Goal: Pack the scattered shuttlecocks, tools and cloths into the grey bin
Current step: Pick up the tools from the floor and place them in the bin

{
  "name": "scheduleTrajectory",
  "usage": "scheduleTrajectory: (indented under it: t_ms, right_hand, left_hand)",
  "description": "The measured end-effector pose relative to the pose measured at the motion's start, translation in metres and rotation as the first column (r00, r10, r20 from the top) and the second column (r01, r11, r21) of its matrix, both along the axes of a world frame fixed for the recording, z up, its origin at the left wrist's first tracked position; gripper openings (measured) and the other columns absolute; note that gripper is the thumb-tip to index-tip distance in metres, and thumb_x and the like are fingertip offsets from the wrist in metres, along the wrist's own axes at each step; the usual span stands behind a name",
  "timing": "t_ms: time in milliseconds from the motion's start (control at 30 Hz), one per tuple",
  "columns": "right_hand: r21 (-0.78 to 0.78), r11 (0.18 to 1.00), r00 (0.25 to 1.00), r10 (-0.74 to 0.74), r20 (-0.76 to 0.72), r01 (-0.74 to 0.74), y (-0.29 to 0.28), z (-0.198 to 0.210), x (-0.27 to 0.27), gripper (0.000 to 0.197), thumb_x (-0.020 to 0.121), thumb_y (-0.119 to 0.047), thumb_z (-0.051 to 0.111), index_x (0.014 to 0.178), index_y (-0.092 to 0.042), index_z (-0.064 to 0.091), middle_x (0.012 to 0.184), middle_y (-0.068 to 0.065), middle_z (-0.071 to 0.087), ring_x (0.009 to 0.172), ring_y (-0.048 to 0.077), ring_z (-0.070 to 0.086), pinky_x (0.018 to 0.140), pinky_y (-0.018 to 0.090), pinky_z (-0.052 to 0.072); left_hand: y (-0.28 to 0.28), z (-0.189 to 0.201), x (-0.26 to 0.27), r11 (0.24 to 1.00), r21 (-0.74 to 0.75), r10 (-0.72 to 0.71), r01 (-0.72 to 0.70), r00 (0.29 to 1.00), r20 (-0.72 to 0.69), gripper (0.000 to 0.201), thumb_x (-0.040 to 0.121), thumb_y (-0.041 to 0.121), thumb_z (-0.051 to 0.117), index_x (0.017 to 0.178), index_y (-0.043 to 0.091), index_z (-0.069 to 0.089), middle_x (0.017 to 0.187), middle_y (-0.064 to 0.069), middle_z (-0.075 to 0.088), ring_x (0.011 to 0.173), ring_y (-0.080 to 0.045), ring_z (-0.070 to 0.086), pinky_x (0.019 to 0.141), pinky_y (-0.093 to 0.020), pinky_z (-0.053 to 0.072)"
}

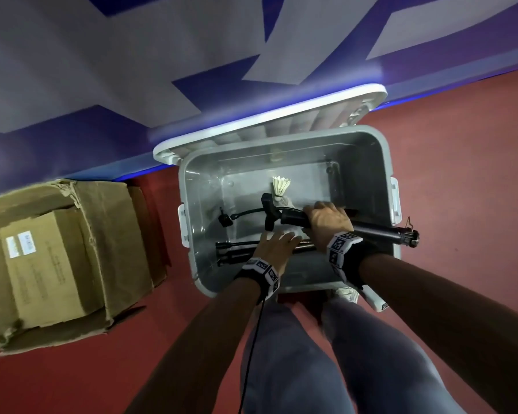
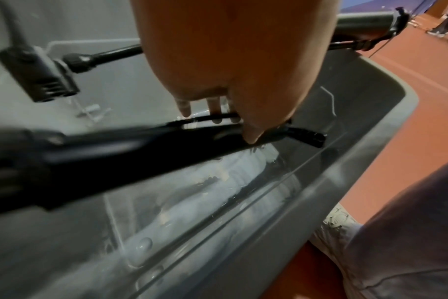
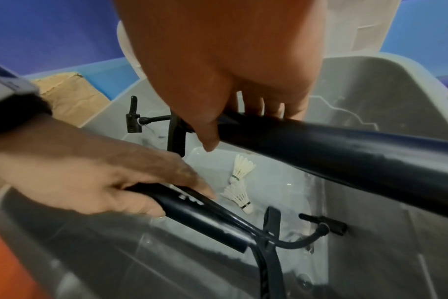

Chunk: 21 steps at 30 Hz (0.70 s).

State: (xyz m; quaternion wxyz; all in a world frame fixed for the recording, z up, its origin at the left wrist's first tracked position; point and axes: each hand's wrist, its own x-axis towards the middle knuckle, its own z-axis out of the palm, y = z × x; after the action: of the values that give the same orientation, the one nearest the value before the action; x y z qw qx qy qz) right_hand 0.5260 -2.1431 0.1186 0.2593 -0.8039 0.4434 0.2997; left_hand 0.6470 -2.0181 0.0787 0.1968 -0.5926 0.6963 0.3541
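The open grey bin (image 1: 364,174) stands on the red floor. My right hand (image 1: 322,218) grips the barrel of a black hand pump (image 3: 345,159) held slanted over the bin; its far end sticks out past the right rim (image 1: 408,236). My left hand (image 1: 281,239) reaches into the bin, fingers and thumb curled round a second black pump (image 3: 200,210) lying along the near wall. Two white shuttlecocks (image 3: 241,168) (image 3: 239,197) lie on the bin floor; only one (image 1: 281,188) shows in the head view. No cloths are in view.
The bin's white lid (image 1: 266,115) leans against the blue and grey wall behind. A torn cardboard box (image 1: 57,249) sits left of the bin. My legs and a shoe (image 1: 346,294) are right at the bin's near edge. Red floor lies open to the right.
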Motion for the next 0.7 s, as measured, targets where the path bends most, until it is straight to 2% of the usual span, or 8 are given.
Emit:
scheduleTrajectory:
  t_ms: [67, 133, 233, 333, 433, 533, 633, 700]
  right_hand:
    - [-0.014, 1.000, 1.000, 0.028, -0.014, -0.028, 0.004, 0.002, 0.010, 0.038, 0.099, -0.027, 0.057, 0.136, -0.022, 0.050, 0.138, 0.006, 0.052, 0.131, 0.029, 0.046, 0.109, 0.043, 0.040]
    - [-0.041, 0.997, 0.998, 0.059, -0.019, -0.060, 0.010, 0.007, 0.022, 0.037, 0.099, -0.024, 0.055, 0.135, -0.022, 0.050, 0.137, 0.007, 0.052, 0.130, 0.029, 0.047, 0.109, 0.043, 0.040]
    - [-0.079, 0.991, 0.992, 0.105, -0.065, -0.110, 0.022, 0.013, 0.041, 0.044, 0.097, -0.021, 0.057, 0.139, -0.019, 0.046, 0.136, 0.007, 0.051, 0.129, 0.029, 0.046, 0.109, 0.043, 0.039]
    - [-0.093, 0.986, 0.987, 0.130, -0.091, -0.138, 0.033, 0.007, 0.060, 0.042, 0.097, -0.024, 0.058, 0.138, -0.021, 0.050, 0.135, 0.005, 0.053, 0.127, 0.027, 0.047, 0.107, 0.042, 0.037]
    - [-0.038, 0.989, 0.986, 0.141, -0.090, -0.145, 0.035, -0.009, 0.067, 0.039, 0.097, -0.030, 0.060, 0.135, -0.023, 0.055, 0.137, 0.004, 0.055, 0.129, 0.028, 0.048, 0.108, 0.043, 0.037]
    - [0.065, 0.990, 0.989, 0.130, -0.074, -0.125, 0.034, -0.031, 0.059, 0.039, 0.094, -0.034, 0.068, 0.131, -0.024, 0.059, 0.133, 0.005, 0.061, 0.129, 0.030, 0.053, 0.107, 0.044, 0.042]
    - [0.189, 0.972, 0.988, 0.148, -0.036, -0.139, 0.038, -0.049, 0.050, 0.021, 0.095, -0.022, 0.062, 0.116, -0.023, 0.063, 0.121, 0.009, 0.066, 0.117, 0.031, 0.063, 0.094, 0.040, 0.052]
    - [0.255, 0.961, 0.993, 0.116, -0.017, -0.108, 0.040, -0.059, 0.043, 0.020, 0.096, -0.023, 0.058, 0.115, -0.022, 0.064, 0.118, 0.011, 0.069, 0.111, 0.032, 0.067, 0.090, 0.041, 0.056]
  left_hand:
    - [0.003, 0.003, 0.001, 1.000, -0.017, -0.017, 0.017, 1.000, 0.007, 0.083, 0.091, 0.001, 0.062, 0.160, 0.023, 0.022, 0.165, 0.000, 0.029, 0.151, -0.028, 0.028, 0.124, -0.051, 0.017]
    - [0.008, 0.008, 0.007, 1.000, -0.014, 0.007, -0.006, 1.000, 0.027, 0.084, 0.089, 0.003, 0.064, 0.160, 0.020, 0.022, 0.164, -0.003, 0.029, 0.149, -0.029, 0.032, 0.124, -0.049, 0.017]
    - [0.021, 0.017, 0.026, 0.993, 0.045, 0.108, -0.112, 0.990, 0.089, 0.070, 0.091, 0.006, 0.061, 0.154, 0.016, 0.031, 0.151, -0.005, 0.044, 0.138, -0.029, 0.043, 0.119, -0.048, 0.025]
    - [0.038, 0.026, 0.052, 0.982, 0.122, 0.121, -0.141, 0.980, 0.160, 0.053, 0.093, 0.011, 0.058, 0.144, 0.014, 0.042, 0.137, -0.008, 0.054, 0.127, -0.029, 0.050, 0.110, -0.045, 0.033]
    - [0.051, 0.033, 0.076, 0.981, 0.151, 0.090, -0.125, 0.972, 0.216, 0.051, 0.092, 0.011, 0.061, 0.141, 0.013, 0.048, 0.133, -0.008, 0.058, 0.125, -0.029, 0.054, 0.108, -0.045, 0.036]
    - [0.065, 0.032, 0.093, 0.970, 0.203, 0.076, -0.133, 0.961, 0.264, 0.033, 0.093, 0.010, 0.059, 0.126, 0.015, 0.063, 0.124, -0.006, 0.066, 0.122, -0.028, 0.056, 0.110, -0.043, 0.035]
    - [0.075, 0.029, 0.106, 0.961, 0.222, 0.099, -0.162, 0.958, 0.269, 0.033, 0.092, 0.009, 0.060, 0.124, 0.016, 0.066, 0.122, -0.005, 0.067, 0.123, -0.030, 0.057, 0.113, -0.045, 0.035]
    - [0.080, 0.028, 0.107, 0.967, 0.210, 0.089, -0.146, 0.963, 0.255, 0.037, 0.093, 0.006, 0.060, 0.129, 0.014, 0.064, 0.124, -0.007, 0.066, 0.123, -0.031, 0.057, 0.112, -0.047, 0.039]
